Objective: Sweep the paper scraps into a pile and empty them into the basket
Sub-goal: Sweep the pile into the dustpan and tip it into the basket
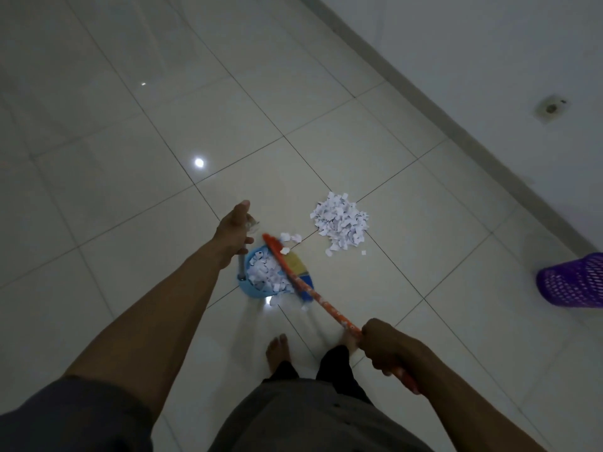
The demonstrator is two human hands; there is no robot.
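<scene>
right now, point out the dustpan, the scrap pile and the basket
dustpan (252,291): head view, blue rear rim
scrap pile (341,220): head view, middle of heap
basket (574,282): head view, purple mesh wall

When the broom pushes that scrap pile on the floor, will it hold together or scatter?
Probably scatters: the scrap pile is small loose pieces, with strays beside it. Likely very light and sliding easily on the glossy tiles, so short strokes seem safer.

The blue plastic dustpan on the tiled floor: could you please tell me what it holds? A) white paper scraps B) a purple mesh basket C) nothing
A: white paper scraps lie heaped inside the blue plastic dustpan, while a larger pile sits beside it.
</scene>
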